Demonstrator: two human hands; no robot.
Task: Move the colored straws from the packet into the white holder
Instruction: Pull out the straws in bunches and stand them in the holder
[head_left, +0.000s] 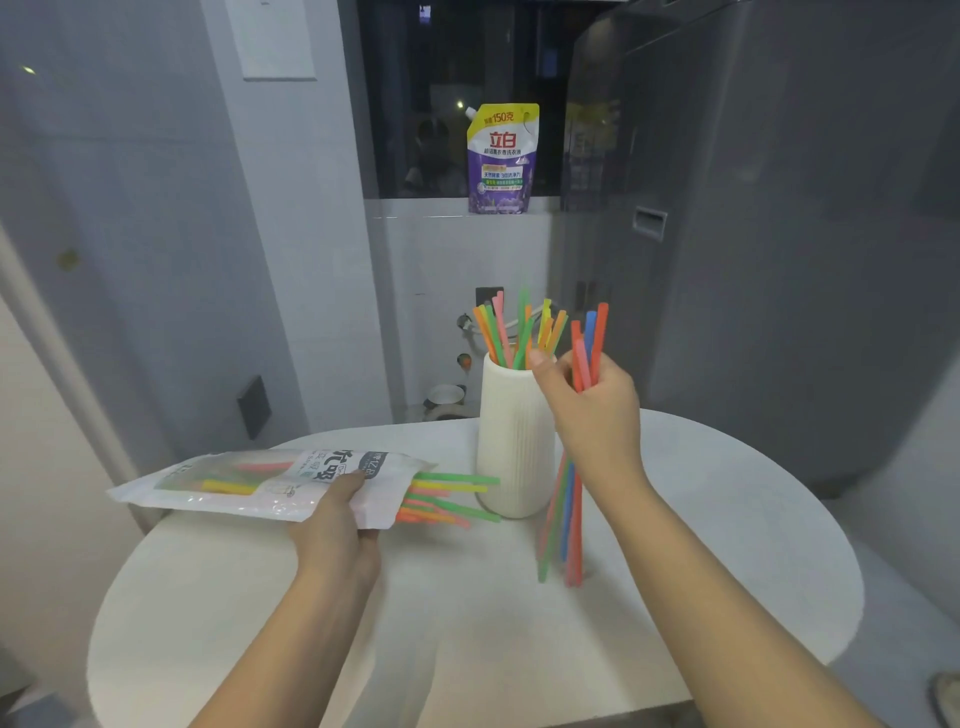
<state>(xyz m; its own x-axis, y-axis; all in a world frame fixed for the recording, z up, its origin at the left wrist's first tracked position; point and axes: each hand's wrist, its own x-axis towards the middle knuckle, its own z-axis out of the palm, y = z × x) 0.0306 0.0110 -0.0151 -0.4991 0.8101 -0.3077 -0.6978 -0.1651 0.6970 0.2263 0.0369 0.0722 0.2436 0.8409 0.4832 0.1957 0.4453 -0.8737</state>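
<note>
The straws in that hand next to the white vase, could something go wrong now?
Maybe. The right hand grips a bunch of straws beside the white holder, not over it, so lifting them in could bump it over. Straws already inside fan across the opening and may block new ones. The packet, held by the left hand, has loose straws poking out that could slide onto the table.

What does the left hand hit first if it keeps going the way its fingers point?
The left hand already holds the straw packet. Straight on, it likely passes left of the white holder toward the wall; depth is unclear.

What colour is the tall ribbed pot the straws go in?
White, or creamy white: the ribbed straw holder shows clearly in the head view.
</note>
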